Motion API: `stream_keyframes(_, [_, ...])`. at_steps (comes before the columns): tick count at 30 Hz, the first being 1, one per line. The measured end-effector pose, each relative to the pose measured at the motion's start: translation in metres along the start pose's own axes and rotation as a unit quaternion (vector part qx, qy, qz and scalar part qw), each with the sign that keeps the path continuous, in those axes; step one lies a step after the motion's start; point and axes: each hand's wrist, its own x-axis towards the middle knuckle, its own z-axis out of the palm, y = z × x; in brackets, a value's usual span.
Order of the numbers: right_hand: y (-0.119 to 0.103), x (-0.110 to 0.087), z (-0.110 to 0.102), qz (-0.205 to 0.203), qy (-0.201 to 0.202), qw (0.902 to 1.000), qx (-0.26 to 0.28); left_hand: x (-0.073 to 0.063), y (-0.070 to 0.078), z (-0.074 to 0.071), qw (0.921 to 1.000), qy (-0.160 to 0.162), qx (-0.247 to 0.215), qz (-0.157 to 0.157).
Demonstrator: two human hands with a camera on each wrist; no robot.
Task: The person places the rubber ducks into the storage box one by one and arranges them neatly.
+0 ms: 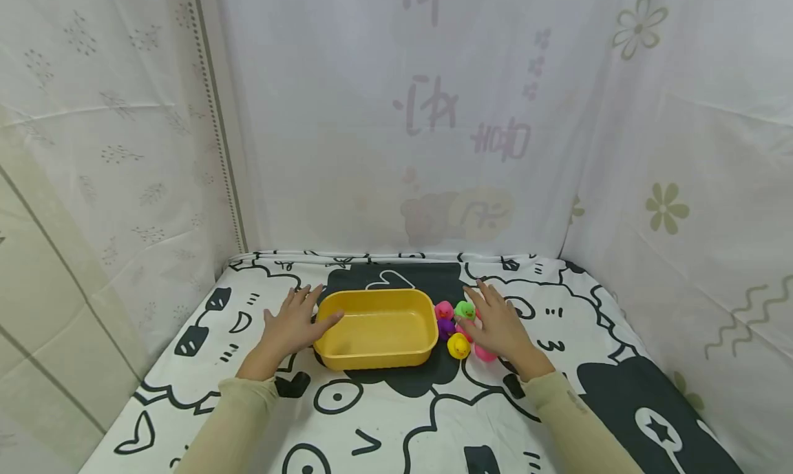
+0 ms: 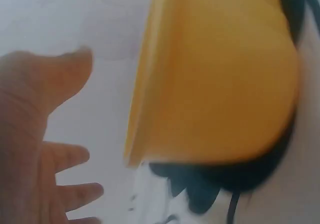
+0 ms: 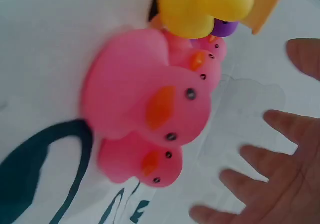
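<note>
A yellow plastic tub (image 1: 378, 359) stands on the patterned cloth. At its left end my left hand (image 1: 296, 326) hovers with fingers spread, the thumb over the rim; the left wrist view shows a gap between that hand (image 2: 30, 129) and the tub (image 2: 220, 84). Right of the tub sits a cluster of small rubber ducks: a yellow duck (image 1: 458, 346), a green duck (image 1: 464, 311), a purple duck (image 1: 445, 329) and several pink ducks (image 3: 150, 89). My right hand (image 1: 500, 326) is spread beside and above them, partly hiding some. It holds nothing.
A white cloth (image 1: 372, 419) with black cartoon drawings covers the table. Pale printed curtains hang behind (image 1: 347, 151) and along the right side (image 1: 694, 151). Another curtain and beige tiles (image 1: 43, 281) are on the left.
</note>
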Motion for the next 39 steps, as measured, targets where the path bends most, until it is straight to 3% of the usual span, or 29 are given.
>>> stream_keyframes(2, [-0.001, 0.006, -0.002, 0.004, -0.018, 0.9990, 0.041, 0.009, -0.004, 0.002, 0.9952, -0.025, -0.093, -0.017])
stream_keyframes(3, [-0.002, 0.009, -0.003, 0.008, -0.030, 0.9975, 0.064, 0.012, -0.006, 0.003, 0.9888, -0.037, -0.142, -0.029])
stream_keyframes(6, [-0.004, 0.019, -0.005, 0.023, -0.068, 0.9906, 0.116, 0.021, -0.011, 0.012, 0.9562, -0.060, -0.276, -0.078])
stream_keyframes(8, [-0.006, 0.026, -0.004, 0.032, -0.088, 0.9865, 0.134, 0.024, -0.013, 0.019, 0.9366, -0.063, -0.329, -0.104])
stream_keyframes(11, [-0.008, 0.037, -0.002, 0.038, -0.114, 0.9830, 0.138, 0.027, -0.015, 0.031, 0.9132, -0.056, -0.385, -0.120])
stream_keyframes(16, [-0.014, 0.052, -0.001, 0.037, -0.144, 0.9807, 0.128, 0.028, -0.020, 0.045, 0.8971, -0.036, -0.425, -0.117])
stream_keyframes(22, [-0.018, 0.063, 0.004, 0.009, -0.151, 0.9822, 0.111, 0.025, -0.033, 0.054, 0.8680, -0.031, -0.482, -0.115])
stream_keyframes(27, [-0.019, 0.067, 0.011, 0.011, -0.137, 0.9861, 0.094, 0.023, -0.038, 0.059, 0.8661, -0.018, -0.488, -0.104])
stream_keyframes(34, [-0.020, 0.067, 0.015, 0.016, -0.133, 0.9864, 0.096, 0.021, -0.039, 0.065, 0.8796, -0.014, -0.464, -0.104])
stream_keyframes(39, [-0.018, 0.066, 0.016, 0.022, -0.125, 0.9859, 0.109, 0.021, -0.037, 0.065, 0.8773, -0.016, -0.467, -0.108])
